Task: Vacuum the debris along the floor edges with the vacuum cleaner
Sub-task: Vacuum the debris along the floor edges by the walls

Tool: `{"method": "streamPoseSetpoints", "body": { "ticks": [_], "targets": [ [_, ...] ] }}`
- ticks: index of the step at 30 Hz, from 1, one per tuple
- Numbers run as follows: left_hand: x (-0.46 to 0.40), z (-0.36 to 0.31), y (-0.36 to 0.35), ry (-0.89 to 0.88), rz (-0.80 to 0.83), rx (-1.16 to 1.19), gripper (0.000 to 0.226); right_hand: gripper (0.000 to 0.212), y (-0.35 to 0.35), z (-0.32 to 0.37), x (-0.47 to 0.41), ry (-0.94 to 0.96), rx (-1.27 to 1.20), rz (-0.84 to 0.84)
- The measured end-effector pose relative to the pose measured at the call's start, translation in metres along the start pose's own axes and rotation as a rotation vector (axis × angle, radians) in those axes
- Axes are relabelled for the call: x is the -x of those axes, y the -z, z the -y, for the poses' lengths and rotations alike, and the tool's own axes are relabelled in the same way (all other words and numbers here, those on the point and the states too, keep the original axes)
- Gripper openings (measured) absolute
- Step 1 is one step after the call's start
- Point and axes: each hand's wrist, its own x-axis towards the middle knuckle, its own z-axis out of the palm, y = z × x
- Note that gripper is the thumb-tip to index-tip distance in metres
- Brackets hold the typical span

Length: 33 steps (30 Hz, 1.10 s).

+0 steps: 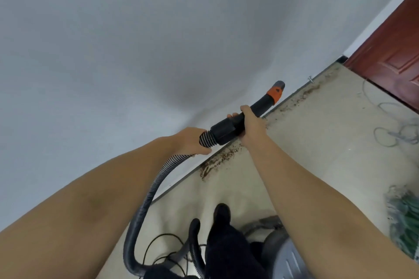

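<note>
The grey vacuum cleaner body (283,258) is cut off by the bottom edge; the green bundle (405,222) runs past the right edge.

A black vacuum wand (244,118) tipped with an orange collar (274,92) joins a black-and-white ribbed hose (156,183) above a beige floor (317,133) speckled with brown debris (215,163), between a pale grey-white wall (136,52) and a reddish-brown door (394,52).

The left hand (191,140) grips the ribbed hose (145,201); the right hand (250,123) holds the black nozzle tube (260,106) (orange-tipped). Brown debris (217,161) lines the floor edge below.
</note>
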Motion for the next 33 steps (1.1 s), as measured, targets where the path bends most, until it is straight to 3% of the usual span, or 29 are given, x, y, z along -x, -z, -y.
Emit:
{"method": "streamPoseSetpoints", "body": {
  "ticks": [9, 18, 23, 33],
  "targets": [
    [-0.141, -0.084, -0.002, 0.047, 0.087, -0.047, 0.028, 0.015, 0.05, 0.104, -0.113, -0.064, 0.047, -0.083],
    [-0.224, -0.135, 0.009, 0.057, 0.087, 0.041, 0.021, 0.029, 0.062, 0.18, -0.174, -0.052, 0.084, -0.127],
    [-0.298, -0.179, -0.009, 0.016, 0.113, 0.014, 0.022, 0.017, 0.103, 0.23, -0.233, -0.049, 0.141, -0.196],
    [-0.444, -0.256, -0.042, 0.077, 0.18, 0.146, 0.014, 0.016, 0.17, 0.334, -0.348, -0.129, 0.264, -0.275]
  ]
}}
